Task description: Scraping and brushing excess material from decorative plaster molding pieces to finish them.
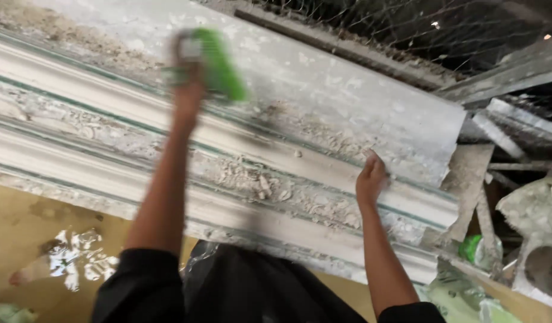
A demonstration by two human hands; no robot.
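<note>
The left hand [189,90] grips one bright green brush [219,63], blurred, held over the upper part of a long white plaster moulding [108,128]. The right hand [370,178] lies flat with loosely bent fingers on the moulding's ridge, holding nothing. The one moulding runs slantwise across the view, ribbed, with thin green lines and crumbs of dry plaster [258,182] in its grooves. Below lies wet, muddy ground [42,239].
</note>
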